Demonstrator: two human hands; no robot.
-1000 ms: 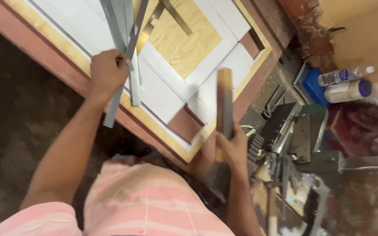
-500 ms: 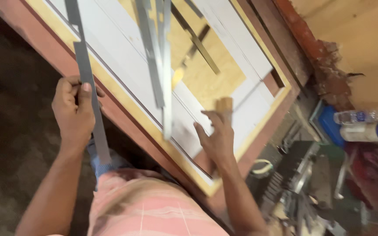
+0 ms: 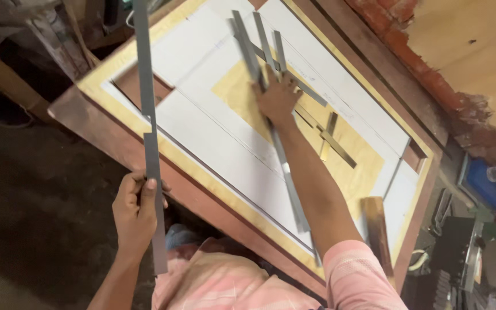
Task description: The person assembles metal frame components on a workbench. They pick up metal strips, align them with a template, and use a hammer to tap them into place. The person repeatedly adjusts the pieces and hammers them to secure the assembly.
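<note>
My left hand [image 3: 136, 205] grips a long grey metal strip [image 3: 146, 115] that stands upright off the near edge of a wooden door panel [image 3: 213, 132]. The panel lies flat, with white laminate sections and a bare plywood centre. My right hand [image 3: 278, 95] reaches across it with fingers spread, pressing on a bundle of several grey metal strips [image 3: 259, 51] that lie fanned over the panel. One strip [image 3: 291, 189] runs back under my right forearm. Short brass-coloured strips [image 3: 334, 138] lie on the plywood centre.
A small wooden block [image 3: 376, 227] rests at the panel's near right corner. A brick wall [image 3: 431, 63] with peeling plaster runs along the right. Dark tools [image 3: 454, 252] and a blue container [image 3: 480, 183] crowd the floor at right. Dark floor lies left.
My right hand let go of the wooden block and reached far across the panel onto the strip bundle. My left hand carried its strip off the panel's near edge.
</note>
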